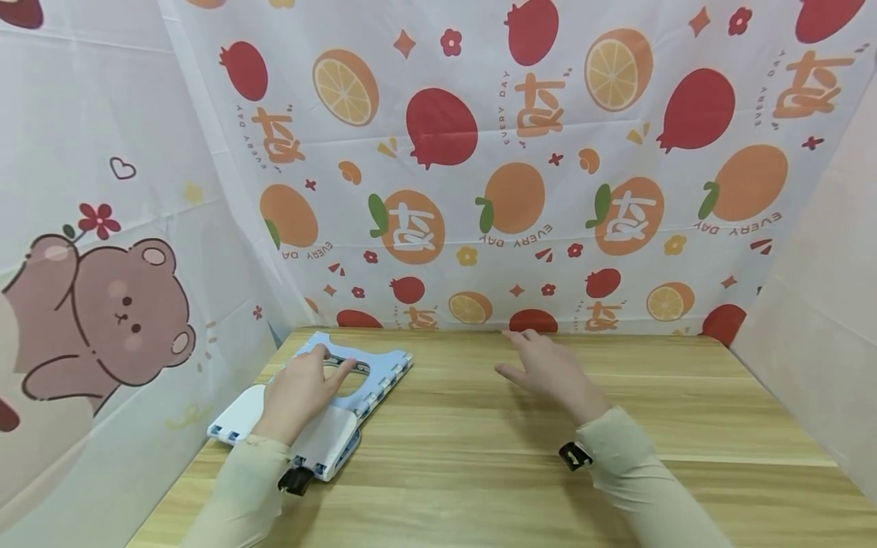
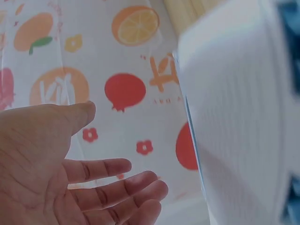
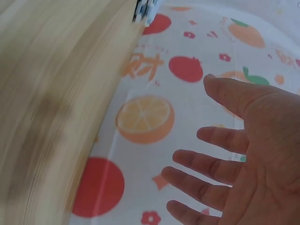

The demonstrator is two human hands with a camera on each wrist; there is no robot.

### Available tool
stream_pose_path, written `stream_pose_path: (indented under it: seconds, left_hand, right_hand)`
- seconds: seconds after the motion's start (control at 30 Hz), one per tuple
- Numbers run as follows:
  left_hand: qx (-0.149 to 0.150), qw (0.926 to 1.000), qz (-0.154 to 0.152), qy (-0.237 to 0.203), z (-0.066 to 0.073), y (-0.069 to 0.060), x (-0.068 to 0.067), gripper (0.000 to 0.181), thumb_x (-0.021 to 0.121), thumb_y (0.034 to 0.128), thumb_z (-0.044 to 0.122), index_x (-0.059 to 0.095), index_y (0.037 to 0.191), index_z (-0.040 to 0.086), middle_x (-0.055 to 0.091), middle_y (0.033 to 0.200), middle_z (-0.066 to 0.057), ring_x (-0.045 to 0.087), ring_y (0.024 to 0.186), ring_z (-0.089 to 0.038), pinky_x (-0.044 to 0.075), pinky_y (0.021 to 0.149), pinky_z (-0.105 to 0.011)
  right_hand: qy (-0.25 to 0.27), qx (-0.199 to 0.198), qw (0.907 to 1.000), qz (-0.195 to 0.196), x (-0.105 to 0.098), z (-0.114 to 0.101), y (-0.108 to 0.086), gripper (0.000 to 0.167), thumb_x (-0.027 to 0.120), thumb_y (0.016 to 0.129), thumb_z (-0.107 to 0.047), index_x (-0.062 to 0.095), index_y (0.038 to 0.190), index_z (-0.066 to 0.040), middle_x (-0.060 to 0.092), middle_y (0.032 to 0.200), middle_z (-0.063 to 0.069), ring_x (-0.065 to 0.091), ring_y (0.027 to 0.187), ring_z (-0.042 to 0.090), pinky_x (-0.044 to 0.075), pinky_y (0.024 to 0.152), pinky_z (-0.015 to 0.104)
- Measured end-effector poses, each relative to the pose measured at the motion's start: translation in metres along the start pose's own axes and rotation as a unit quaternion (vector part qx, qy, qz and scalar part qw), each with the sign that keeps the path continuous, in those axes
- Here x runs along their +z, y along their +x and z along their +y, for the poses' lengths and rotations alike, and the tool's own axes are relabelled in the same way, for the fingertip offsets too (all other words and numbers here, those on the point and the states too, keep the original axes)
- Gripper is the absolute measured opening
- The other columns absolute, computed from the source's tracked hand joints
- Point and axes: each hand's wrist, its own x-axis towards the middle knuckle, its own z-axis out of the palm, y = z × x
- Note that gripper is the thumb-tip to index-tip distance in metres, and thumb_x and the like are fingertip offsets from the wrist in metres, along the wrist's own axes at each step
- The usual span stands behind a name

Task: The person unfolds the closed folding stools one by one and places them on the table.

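Observation:
A folded blue and white plastic piece with an oval opening lies flat at the left of the wooden table. Above it hovers the left hand, fingers relaxed near the opening. In the left wrist view that hand has its fingers apart and nothing in them, beside the white panel. The right hand is over the table's back half, away from the piece. Its fingers are spread and empty in the right wrist view, where the hand shows palm and fingertips.
The wooden table ends at the back against a fruit-print cloth. A cloth with a bear print hangs on the left, and a pale wall stands on the right. Small black devices are on both wrists.

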Motion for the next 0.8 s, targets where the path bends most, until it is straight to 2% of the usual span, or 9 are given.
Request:
stream_pose_path:
  seconds: [0.1,0.2,0.33,0.5,0.7,0.8]
  left_hand:
    - [-0.017,0.9998,-0.009,-0.006,-0.012,-0.003,-0.003,0.081,0.050,0.1049,0.070,0.058,0.140,-0.003,0.070,0.131,-0.029,0.073,0.096,-0.039,0.055,0.060,-0.045]
    - [-0.033,0.9992,-0.014,-0.015,-0.024,-0.007,-0.005,0.085,0.049,0.1039,0.073,0.057,0.142,-0.002,0.067,0.138,-0.029,0.072,0.103,-0.042,0.056,0.064,-0.048]
    - [-0.040,0.9991,-0.008,-0.009,-0.038,-0.012,-0.008,0.086,0.049,0.1032,0.074,0.057,0.137,-0.004,0.069,0.129,-0.032,0.070,0.104,-0.046,0.056,0.071,-0.054]
    - [-0.047,0.9988,-0.010,-0.007,-0.053,-0.019,-0.010,0.088,0.049,0.1037,0.074,0.055,0.134,-0.009,0.068,0.116,-0.037,0.069,0.087,-0.040,0.053,0.066,-0.049]
    - [-0.076,0.9967,-0.029,-0.008,-0.069,-0.025,-0.010,0.087,0.050,0.1052,0.069,0.051,0.139,-0.011,0.064,0.123,-0.042,0.068,0.095,-0.049,0.055,0.071,-0.054]
    - [-0.088,0.9953,-0.039,-0.002,-0.075,-0.029,-0.010,0.085,0.053,0.1052,0.066,0.050,0.140,-0.011,0.063,0.122,-0.043,0.068,0.088,-0.045,0.052,0.063,-0.049]
  right_hand:
    - [0.000,-0.006,0.9999,-0.009,0.005,-0.012,0.007,0.067,0.071,0.103,-0.045,0.054,0.157,-0.007,0.061,0.151,0.020,0.065,0.133,0.038,0.055,0.110,0.057]
    - [0.002,-0.009,0.9997,-0.023,0.010,-0.024,0.013,0.067,0.070,0.104,-0.046,0.054,0.156,-0.008,0.060,0.153,0.019,0.062,0.138,0.038,0.052,0.114,0.057]
    - [0.008,-0.017,0.9990,-0.041,0.020,-0.040,0.022,0.065,0.071,0.104,-0.045,0.055,0.156,-0.009,0.059,0.156,0.018,0.059,0.143,0.038,0.049,0.118,0.057]
    - [-0.011,-0.036,0.9979,-0.052,0.036,-0.058,0.033,0.064,0.070,0.104,-0.047,0.056,0.155,-0.012,0.061,0.155,0.014,0.062,0.140,0.034,0.052,0.114,0.054]
    - [-0.054,-0.063,0.9947,-0.061,0.052,-0.082,0.044,0.065,0.070,0.103,-0.050,0.056,0.156,-0.015,0.063,0.153,0.010,0.065,0.137,0.029,0.056,0.110,0.047]
    - [-0.080,-0.079,0.9916,-0.063,0.057,-0.095,0.047,0.065,0.070,0.103,-0.051,0.056,0.156,-0.015,0.064,0.152,0.009,0.066,0.135,0.027,0.058,0.108,0.044]
